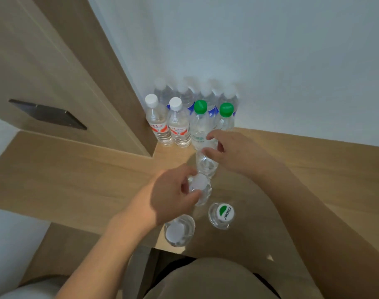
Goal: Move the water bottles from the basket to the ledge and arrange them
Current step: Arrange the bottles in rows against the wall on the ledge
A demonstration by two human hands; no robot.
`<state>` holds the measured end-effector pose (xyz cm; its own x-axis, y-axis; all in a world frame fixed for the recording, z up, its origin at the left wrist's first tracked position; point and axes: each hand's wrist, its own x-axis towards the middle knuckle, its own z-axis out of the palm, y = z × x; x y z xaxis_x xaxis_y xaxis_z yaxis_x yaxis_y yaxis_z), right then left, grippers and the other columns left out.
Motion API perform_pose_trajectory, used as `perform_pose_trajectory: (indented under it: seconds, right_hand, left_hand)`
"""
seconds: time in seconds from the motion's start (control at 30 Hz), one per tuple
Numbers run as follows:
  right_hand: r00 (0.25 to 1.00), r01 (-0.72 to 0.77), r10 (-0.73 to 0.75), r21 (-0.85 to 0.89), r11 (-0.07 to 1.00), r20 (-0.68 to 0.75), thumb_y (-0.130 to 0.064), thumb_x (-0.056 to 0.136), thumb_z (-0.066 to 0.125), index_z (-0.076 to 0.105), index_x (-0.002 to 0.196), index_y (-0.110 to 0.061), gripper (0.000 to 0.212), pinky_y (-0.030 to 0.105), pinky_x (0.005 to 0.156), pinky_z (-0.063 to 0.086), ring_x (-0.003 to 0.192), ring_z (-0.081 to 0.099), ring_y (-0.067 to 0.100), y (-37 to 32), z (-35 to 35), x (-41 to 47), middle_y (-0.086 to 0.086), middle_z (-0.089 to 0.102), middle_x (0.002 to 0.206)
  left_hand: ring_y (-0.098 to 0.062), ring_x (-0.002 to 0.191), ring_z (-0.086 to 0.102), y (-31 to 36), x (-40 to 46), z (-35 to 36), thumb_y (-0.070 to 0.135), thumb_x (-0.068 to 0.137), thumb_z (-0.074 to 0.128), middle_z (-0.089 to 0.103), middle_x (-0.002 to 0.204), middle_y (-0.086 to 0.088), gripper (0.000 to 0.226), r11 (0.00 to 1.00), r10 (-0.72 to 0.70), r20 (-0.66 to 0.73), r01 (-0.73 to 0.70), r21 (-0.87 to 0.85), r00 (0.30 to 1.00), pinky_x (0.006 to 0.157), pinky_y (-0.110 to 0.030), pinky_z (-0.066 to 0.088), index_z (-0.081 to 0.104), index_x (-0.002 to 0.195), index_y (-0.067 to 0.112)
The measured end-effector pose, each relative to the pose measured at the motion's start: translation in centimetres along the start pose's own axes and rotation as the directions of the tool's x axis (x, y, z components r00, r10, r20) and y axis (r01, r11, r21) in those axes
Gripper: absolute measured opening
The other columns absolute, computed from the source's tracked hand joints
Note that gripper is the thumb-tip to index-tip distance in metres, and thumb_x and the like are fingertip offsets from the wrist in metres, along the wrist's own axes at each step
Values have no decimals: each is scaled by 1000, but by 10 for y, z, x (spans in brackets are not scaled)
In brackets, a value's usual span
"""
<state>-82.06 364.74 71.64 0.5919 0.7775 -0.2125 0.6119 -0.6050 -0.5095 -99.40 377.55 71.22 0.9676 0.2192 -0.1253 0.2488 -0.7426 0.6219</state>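
Note:
Several clear water bottles stand on the wooden ledge (303, 160). Against the white wall is a back row with blue labels (185, 94). In front of it stand two white-capped bottles with red labels (157, 124) and two green-capped bottles (200, 126). My right hand (229, 152) grips the top of a clear bottle (205, 166) standing just in front of the green-capped one. My left hand (171, 195) pinches the white cap of another bottle (202, 190). Nearer me stand a white-capped bottle (179, 230) and one with a green-leaf cap (222, 215). No basket shows.
A wooden door panel (55, 67) with a dark handle plate (48, 114) rises on the left, meeting the ledge's corner. The white wall (270, 61) backs the ledge. My lap in beige cloth (205, 279) fills the bottom edge. Bare wood stretches to the right.

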Motion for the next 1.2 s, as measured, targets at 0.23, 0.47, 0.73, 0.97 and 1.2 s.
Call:
perform_pose_trajectory:
  seconds: [0.23, 0.47, 0.73, 0.97, 1.2]
  right_hand:
    - [995, 50, -62, -149, 988, -80, -44, 88, 60, 55, 111, -22, 32, 30, 74, 39, 94, 57, 18, -2, 12, 3, -2, 62, 101]
    - [990, 59, -66, -55, 997, -126, -41, 86, 66, 56, 99, -19, 28, 27, 68, 37, 86, 56, 19, -15, 10, 12, 2, 61, 92]
    - [978, 145, -163, -137, 980, -131, -39, 88, 64, 61, 106, -10, 35, 32, 73, 44, 93, 59, 28, -43, 22, 50, 10, 65, 96]
    - [981, 126, -153, -215, 969, -117, -40, 90, 58, 55, 97, -11, 30, 33, 67, 44, 84, 62, 30, -60, 31, 75, 11, 65, 90]
    - [990, 80, -101, -208, 975, -94, -41, 89, 56, 44, 87, -19, 26, 33, 65, 41, 82, 60, 30, -62, 39, 85, 3, 55, 81]
  left_hand:
    - [-16, 69, 59, -5, 6, 19, 46, 85, 67, 44, 62, 17, 27, 995, 68, -6, -67, 75, 998, 65, -35, 44, 53, 104, 33]
    - [-25, 69, 60, -35, 3, -14, 39, 90, 63, 59, 69, 6, 23, 997, -45, -181, 55, 49, 982, 61, -37, 47, 58, 103, 21]
    - [-41, 78, 61, -67, 33, -46, 41, 90, 60, 68, 81, -11, 27, 969, -144, -331, 201, 142, 932, 64, -43, 51, 53, 100, 17]
    - [-42, 77, 62, -75, 62, -61, 34, 93, 59, 68, 82, -16, 27, 966, -139, -414, 216, 145, 900, 67, -43, 50, 55, 98, 8]
    - [-41, 94, 60, -80, 84, -57, 36, 96, 52, 65, 99, -18, 30, 923, -282, -385, 358, 140, 879, 71, -37, 37, 51, 106, 8]
